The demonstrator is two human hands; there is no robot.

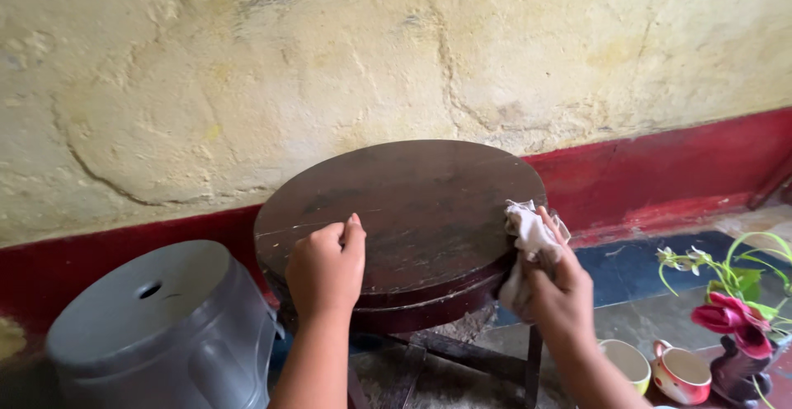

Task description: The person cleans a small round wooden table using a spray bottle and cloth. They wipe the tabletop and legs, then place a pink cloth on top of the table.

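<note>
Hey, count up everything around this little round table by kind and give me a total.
Round dark wooden table: 1
White cloth, in the right hand: 1
Grey plastic stool: 1
Cups on the floor, one yellow, one red and white: 2
Dark vase of flowers: 1
Total: 6
The left hand rests on the tabletop.

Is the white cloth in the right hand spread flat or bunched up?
Bunched up. The white cloth sits crumpled in the right hand, pressed against the round wooden table's right edge.

Left hand (325, 267) bare; right hand (563, 293) bare; forearms unsleeved; no rings.
</note>
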